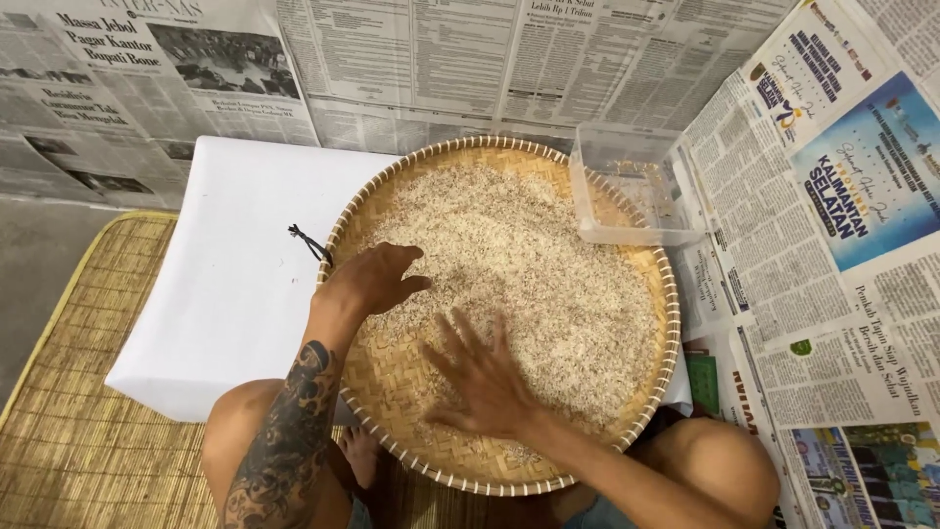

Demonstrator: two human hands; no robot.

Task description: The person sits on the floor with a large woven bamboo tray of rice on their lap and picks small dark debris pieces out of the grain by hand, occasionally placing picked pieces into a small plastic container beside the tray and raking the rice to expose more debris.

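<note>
Rice (pixel 529 264) lies under both flat hands' open grip.

Newspaper sheets (pixel 470 59) are covering the floor behind and to the right of a white board (pixel 235 284). A woven mat (pixel 88 411) is lying left of and below the board, and bare grey floor (pixel 29 284) is showing beyond the mat's left edge.

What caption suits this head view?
Both hands, left and right, spread rice across a woven tray.
</note>
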